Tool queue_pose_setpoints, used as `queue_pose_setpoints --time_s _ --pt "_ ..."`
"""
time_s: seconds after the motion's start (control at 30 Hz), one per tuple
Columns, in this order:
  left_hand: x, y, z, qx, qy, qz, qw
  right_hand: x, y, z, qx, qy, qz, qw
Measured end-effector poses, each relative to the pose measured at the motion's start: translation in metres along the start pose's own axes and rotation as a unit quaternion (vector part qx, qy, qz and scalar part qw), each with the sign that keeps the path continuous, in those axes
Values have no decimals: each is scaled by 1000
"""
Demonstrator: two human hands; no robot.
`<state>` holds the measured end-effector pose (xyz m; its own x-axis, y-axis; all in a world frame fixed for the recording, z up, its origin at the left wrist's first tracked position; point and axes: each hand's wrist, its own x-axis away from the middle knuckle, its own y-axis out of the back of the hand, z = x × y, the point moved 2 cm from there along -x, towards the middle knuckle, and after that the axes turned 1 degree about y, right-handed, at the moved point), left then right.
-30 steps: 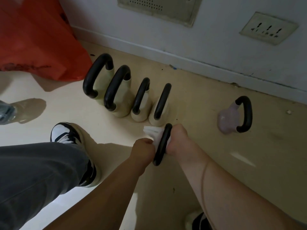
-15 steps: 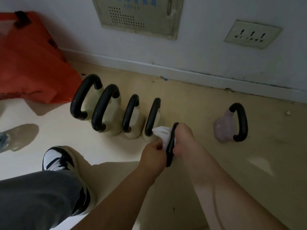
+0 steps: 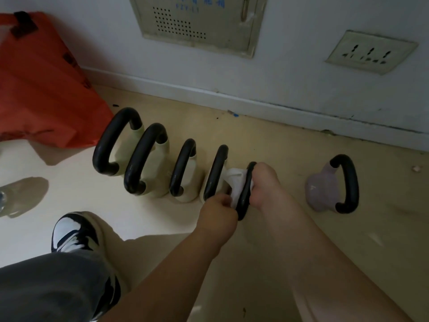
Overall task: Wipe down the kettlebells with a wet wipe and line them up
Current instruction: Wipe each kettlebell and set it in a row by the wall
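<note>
Several cream kettlebells with black handles stand in a row on the floor, from the largest point(image 3: 116, 145) at the left to a small one point(image 3: 214, 175) at the right. Just right of that row is another kettlebell point(image 3: 246, 194), only its black handle showing. My right hand point(image 3: 264, 184) grips that handle from the right. My left hand point(image 3: 218, 210) holds a white wet wipe point(image 3: 235, 182) against the handle's left side. A lilac kettlebell point(image 3: 325, 187) with a black handle stands apart, farther right.
An orange plastic bag point(image 3: 41, 89) lies at the left against the wall. The white skirting point(image 3: 209, 94) runs behind the row. My left shoe point(image 3: 74, 231) and trouser leg are at the lower left. A clear bottle point(image 3: 2, 198) shows at the left edge.
The held kettlebell has moved toward the row, and now sits close beside the small cream one. Both hands keep their hold. The view has tilted up toward the wall.
</note>
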<state>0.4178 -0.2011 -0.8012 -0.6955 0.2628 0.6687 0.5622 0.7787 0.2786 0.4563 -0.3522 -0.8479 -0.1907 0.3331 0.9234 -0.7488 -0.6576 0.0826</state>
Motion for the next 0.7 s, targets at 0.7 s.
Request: queue_pose_setpoints --time_s 0.7 --pt "15 0 18 27 8 -7 1000 41 -8 -68 25 303 -61 951"
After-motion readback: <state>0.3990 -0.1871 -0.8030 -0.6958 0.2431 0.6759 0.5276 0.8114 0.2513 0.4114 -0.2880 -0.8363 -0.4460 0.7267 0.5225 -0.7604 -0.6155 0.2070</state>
